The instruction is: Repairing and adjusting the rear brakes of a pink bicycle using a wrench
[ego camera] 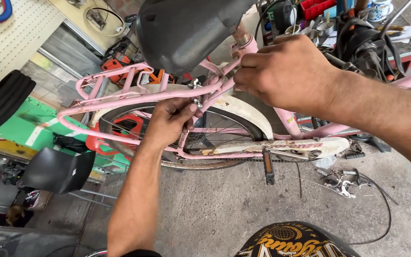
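Nearest, the left hand [170,121] pinches a small silver bolt [198,102] under the pink metal rear rack [115,85] of the pink bicycle frame [288,119], above the spoked rear wheel [205,133]. Farther right, the right hand [286,71] curls closed around the rack stays beneath the black saddle [181,31].

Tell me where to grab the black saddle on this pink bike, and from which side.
Grip the black saddle by its wide rear end, coming from above and behind. That end faces the camera, broad and rounded, and is bare. The underside is crowded: the right hand sits on the pink frame tubes just below the seat post, and the left hand is on the bolt under the rear rack.
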